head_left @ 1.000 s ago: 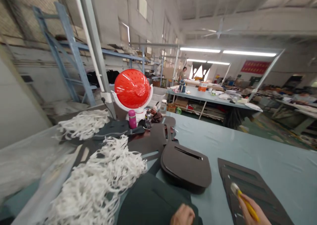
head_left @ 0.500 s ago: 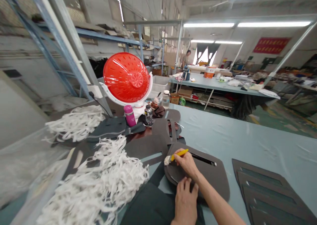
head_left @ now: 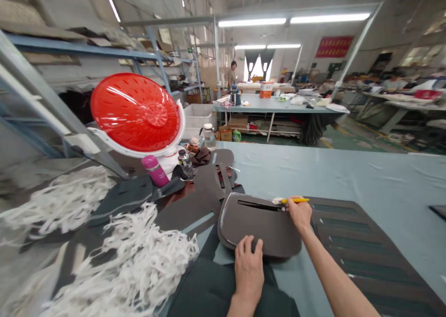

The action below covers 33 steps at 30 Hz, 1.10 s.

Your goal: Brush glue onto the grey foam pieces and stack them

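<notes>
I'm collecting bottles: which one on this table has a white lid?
The rearmost bottle; the pink bottle is capped pink, the small bottle black.

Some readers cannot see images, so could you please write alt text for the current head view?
A person's right hand holds a yellow-handled brush at the far edge of a dark slotted piece, the left hand resting on its near edge. White strips lie heaped at left, a red dome beyond.

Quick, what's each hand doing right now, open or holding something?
Left hand: open, fingertips resting on the dark slotted piece.
Right hand: closed, holding the yellow-handled brush.
</notes>
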{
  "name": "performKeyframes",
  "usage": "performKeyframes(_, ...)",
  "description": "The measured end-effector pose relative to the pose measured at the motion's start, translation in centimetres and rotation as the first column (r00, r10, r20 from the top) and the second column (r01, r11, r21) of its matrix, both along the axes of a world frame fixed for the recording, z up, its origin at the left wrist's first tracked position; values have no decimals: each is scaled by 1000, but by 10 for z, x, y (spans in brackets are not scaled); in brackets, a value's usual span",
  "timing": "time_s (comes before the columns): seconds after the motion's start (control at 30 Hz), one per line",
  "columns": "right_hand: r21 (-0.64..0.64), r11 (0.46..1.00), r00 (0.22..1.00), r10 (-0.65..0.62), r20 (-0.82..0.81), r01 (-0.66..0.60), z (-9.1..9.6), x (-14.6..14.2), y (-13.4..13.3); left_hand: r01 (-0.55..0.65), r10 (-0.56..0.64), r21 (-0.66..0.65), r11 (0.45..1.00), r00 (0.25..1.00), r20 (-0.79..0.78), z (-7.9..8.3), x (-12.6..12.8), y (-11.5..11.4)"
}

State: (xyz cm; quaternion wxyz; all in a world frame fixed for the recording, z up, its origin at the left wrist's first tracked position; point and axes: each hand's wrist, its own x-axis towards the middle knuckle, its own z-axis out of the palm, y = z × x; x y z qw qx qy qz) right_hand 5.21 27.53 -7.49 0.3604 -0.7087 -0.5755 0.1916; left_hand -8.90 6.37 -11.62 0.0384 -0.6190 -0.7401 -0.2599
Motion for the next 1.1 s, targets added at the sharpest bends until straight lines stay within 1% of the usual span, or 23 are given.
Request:
performKeyframes(0.07, 17, 994, 991, -108, 72, 108, 6, 44, -3, 21, -21, -6, 1000, 1000, -14, 7, 1, -2)
performKeyframes(0.1, 18, 992, 990, -128, 65, 128, 10, 59, -6, 26, -26, -12, 1000, 999, -21, 11, 1, -3)
performKeyframes(0.17, -8, 995, 995, -95, -25, 95, 15, 73, -18, 31, -32, -24, 999, 999, -35, 16, 2, -3)
performKeyframes(0.23, -31, 998, 990, -51, -134, 47, 16, 75, -39, 44, -45, -36, 998, 998, -44, 20, 2, -4)
performKeyframes(0.3, -32, 998, 987, -49, -155, 45, 12, 74, -70, 60, -63, -51, 997, 997, -48, 22, 4, -5)
performKeyframes(0.4, -16, 999, 997, -45, -65, 44, 8, 80, -130, 65, -67, -73, 995, 997, -34, 22, 5, -8)
performKeyframes(0.47, 0, 999, 999, -52, -1, 52, 12, 79, -167, 67, -67, -90, 994, 998, 6, 23, 3, -9)
performKeyframes(0.53, 64, 995, 997, -78, 11, 77, 20, 63, -192, 112, -101, -120, 986, 990, 99, 27, -6, -5)
performKeyframes(0.57, 106, 992, 998, -67, -14, 68, 24, 48, -200, 159, -134, -134, 978, 975, 174, 30, -14, 0)
performKeyframes(0.6, 143, 990, 998, -11, -62, 20, 27, 27, -206, 207, -166, -139, 969, 951, 260, 34, -25, 7)
performKeyframes(0.63, 174, 982, 988, 91, -122, -69, 29, 3, -209, 243, -186, -131, 961, 921, 342, 37, -38, 15)
performKeyframes(0.67, 202, 962, 957, 223, -184, -185, 29, -24, -212, 259, -191, -119, 959, 893, 407, 40, -53, 24)
performKeyframes(0.7, 231, 924, 903, 358, -236, -306, 27, -52, -213, 251, -180, -107, 962, 878, 443, 42, -68, 32)
performKeyframes(0.73, 260, 877, 840, 468, -274, -404, 23, -77, -214, 235, -164, -105, 966, 876, 454, 43, -83, 39)
performKeyframes(0.77, 285, 832, 782, 549, -296, -476, 18, -98, -214, 217, -146, -111, 970, 881, 450, 43, -97, 44)
performKeyframes(0.8, 301, 801, 744, 595, -303, -517, 13, -112, -215, 208, -134, -126, 970, 889, 439, 41, -108, 46)
performKeyframes(0.83, 303, 790, 733, 610, -302, -532, 6, -119, -215, 209, -128, -146, 967, 893, 431, 38, -117, 47)
performKeyframes(0.87, 293, 795, 742, 603, -292, -530, 0, -117, -215, 212, -126, -163, 964, 897, 425, 34, -122, 46)
performKeyframes(0.9, 274, 813, 769, 578, -272, -514, -6, -107, -215, 215, -126, -174, 961, 901, 415, 30, -124, 43)
performKeyframes(0.93, 246, 840, 807, 537, -246, -483, -11, -89, -215, 214, -128, -180, 960, 908, 399, 27, -125, 39)
performKeyframes(1.0, 193, 901, 892, 420, -166, -388, -16, -37, -217, 201, -128, -183, 962, 929, 348, 22, -120, 32)
performKeyframes(1.07, 183, 956, 969, 243, -53, -229, -15, 20, -215, 174, -120, -179, 968, 953, 279, 22, -112, 27)
performKeyframes(1.1, 199, 973, 993, 117, 0, -115, -12, 43, -212, 156, -110, -177, 972, 963, 244, 23, -108, 25)
